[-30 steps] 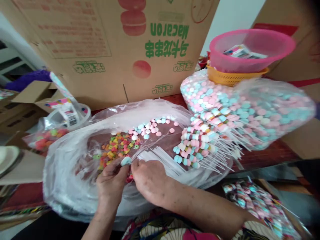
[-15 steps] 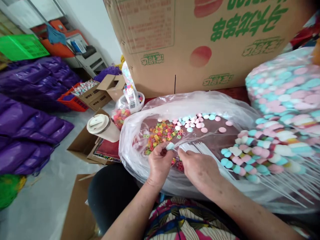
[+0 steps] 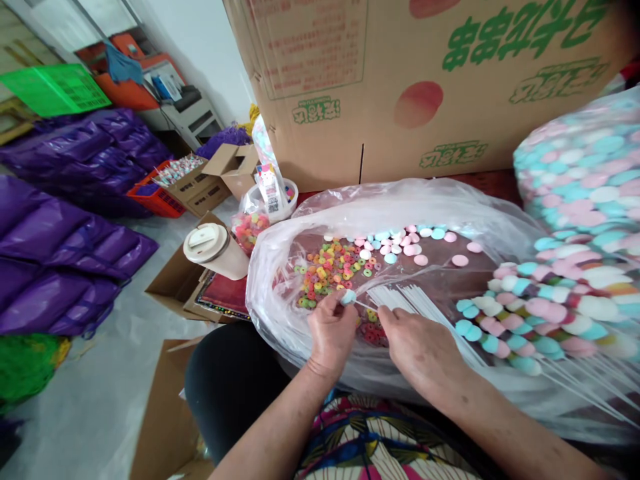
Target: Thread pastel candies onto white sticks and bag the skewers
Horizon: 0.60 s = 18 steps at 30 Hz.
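Work surface: dark brown board under a crinkled clear plastic sheet [image 3: 280, 267] that bunches up glossy at the rim.

On the sheet:
- small ring candies [image 3: 327, 267], matte, in orange, yellow, green and red, lying in a loose heap
- flat round pastel discs [image 3: 400, 240] in pink, pale blue and white, scattered behind the rings
- a fan of thin white sticks [image 3: 407, 297], straight and smooth
- finished candy skewers [image 3: 525, 307], with discs and rings threaded in rows and stick ends pointing right

A bulging clear bag of skewers [image 3: 590, 180] sits at far right, blurred.

Behind stands a corrugated cardboard box [image 3: 320, 60], printed upside down. It has large green Chinese characters cut off by the frame, small green logos, red fine print too small to read and peach-pink round shapes.

To the left are a paper cup with white lid [image 3: 213, 243], purple plastic bags [image 3: 75, 233] and a green crate [image 3: 55, 90].

Left hand [image 3: 333, 333]: fingers curled, thumb and forefinger pinched on a pale blue candy disc [image 3: 349, 297], which is held just above the ring heap's near edge.

Right hand [image 3: 423, 343]: knuckles up, fingertips closed on a single white stick [image 3: 369, 306]. Its far tip meets the disc. The hands are close together but not touching.
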Each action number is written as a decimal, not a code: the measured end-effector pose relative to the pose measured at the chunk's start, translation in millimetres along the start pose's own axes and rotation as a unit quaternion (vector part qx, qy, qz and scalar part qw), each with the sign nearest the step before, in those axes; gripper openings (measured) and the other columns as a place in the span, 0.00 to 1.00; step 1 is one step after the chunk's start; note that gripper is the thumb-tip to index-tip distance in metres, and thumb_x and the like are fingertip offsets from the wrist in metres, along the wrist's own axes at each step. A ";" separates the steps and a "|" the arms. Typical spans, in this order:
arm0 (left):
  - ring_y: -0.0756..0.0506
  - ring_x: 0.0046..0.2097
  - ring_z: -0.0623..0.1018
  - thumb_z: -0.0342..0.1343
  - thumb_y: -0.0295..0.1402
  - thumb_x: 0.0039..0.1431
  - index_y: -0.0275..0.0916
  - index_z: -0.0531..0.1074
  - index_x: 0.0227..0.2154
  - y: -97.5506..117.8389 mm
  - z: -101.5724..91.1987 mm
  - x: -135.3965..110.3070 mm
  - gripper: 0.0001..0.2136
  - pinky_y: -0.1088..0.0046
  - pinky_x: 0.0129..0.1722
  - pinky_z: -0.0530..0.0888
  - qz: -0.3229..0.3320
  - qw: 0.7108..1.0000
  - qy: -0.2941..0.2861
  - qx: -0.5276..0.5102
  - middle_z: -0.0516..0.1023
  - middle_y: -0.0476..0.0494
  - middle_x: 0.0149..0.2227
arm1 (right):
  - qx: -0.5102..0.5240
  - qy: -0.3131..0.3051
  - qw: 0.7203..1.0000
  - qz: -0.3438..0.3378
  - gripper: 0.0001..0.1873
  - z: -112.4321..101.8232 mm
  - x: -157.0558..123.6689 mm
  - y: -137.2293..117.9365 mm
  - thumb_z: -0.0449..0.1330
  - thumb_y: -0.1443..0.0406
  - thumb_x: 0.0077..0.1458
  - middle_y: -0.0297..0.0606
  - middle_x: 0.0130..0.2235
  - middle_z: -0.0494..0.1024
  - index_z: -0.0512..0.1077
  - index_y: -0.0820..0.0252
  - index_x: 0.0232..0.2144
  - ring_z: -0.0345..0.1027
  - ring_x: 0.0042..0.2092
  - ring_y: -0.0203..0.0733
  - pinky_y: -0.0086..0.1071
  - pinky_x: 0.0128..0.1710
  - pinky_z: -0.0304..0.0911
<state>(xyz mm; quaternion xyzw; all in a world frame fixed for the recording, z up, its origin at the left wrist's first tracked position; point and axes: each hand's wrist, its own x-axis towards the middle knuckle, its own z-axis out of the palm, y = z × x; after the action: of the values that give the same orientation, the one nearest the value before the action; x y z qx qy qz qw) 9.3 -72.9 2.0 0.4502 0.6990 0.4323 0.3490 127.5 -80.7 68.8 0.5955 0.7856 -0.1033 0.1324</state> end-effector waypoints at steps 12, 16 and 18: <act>0.40 0.39 0.78 0.49 0.34 0.59 0.40 0.76 0.38 33.2 -27.6 50.7 0.11 0.66 0.37 0.72 0.089 0.883 -0.159 0.432 0.79 0.38 0.39 | 0.144 0.064 0.987 -0.007 0.13 39.3 19.0 50.0 0.47 0.70 0.59 0.41 0.29 0.76 0.70 0.61 0.29 0.69 0.31 0.40 0.31 0.31 0.52; 0.42 0.34 0.78 0.54 0.34 0.54 0.37 0.75 0.27 22.8 -22.2 60.1 0.07 0.68 0.33 0.71 0.061 0.920 -0.152 0.356 0.79 0.40 0.32 | 0.157 0.036 0.987 -0.007 0.13 33.0 7.1 42.8 0.46 0.68 0.61 0.38 0.28 0.75 0.69 0.61 0.30 0.68 0.30 0.39 0.32 0.29 0.49; 0.45 0.28 0.76 0.57 0.34 0.50 0.37 0.73 0.23 17.1 -23.9 57.5 0.06 0.71 0.29 0.71 -0.025 0.971 -0.139 0.194 0.77 0.44 0.24 | 0.149 0.026 0.988 -0.002 0.12 28.9 4.3 36.9 0.47 0.68 0.61 0.39 0.29 0.76 0.69 0.61 0.31 0.69 0.31 0.39 0.32 0.29 0.48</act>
<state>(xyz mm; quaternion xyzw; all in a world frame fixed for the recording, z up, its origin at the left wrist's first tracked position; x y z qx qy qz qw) -26.2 -22.5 21.2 0.5471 0.7254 0.2126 0.3595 164.4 -76.1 40.0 0.6095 0.7658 -0.2040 0.0210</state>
